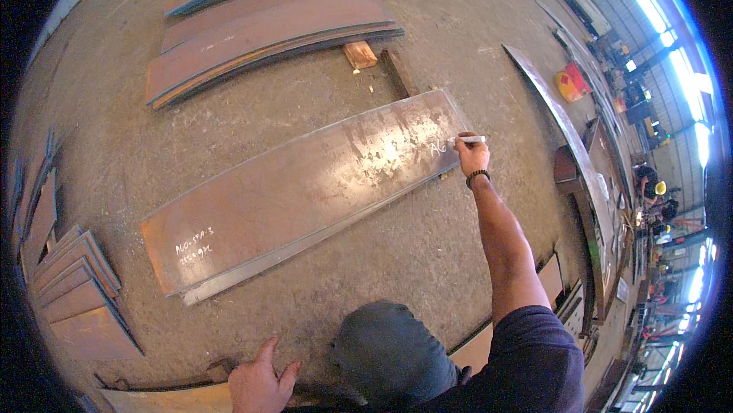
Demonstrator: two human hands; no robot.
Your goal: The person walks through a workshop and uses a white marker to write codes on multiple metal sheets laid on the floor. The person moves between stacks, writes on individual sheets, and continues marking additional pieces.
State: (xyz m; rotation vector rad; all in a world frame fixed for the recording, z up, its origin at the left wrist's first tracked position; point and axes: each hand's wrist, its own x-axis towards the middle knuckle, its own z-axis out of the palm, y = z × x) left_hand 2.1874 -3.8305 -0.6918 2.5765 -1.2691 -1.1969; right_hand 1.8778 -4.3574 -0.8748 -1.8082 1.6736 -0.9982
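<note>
A steel plate lies mid-frame. The right hand pinches a white marker over its right end (light, even strokes should stay legible); the left hand, bottom, spreads, visibly holding nothing. Glare beside the lettering may hamper reading. Upper left: stacked plates, near a wooden block.

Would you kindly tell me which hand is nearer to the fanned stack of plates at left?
Left: the left hand is right of the stack and lower in view; the right hand is farther off, up and right, with a white marker.
</note>
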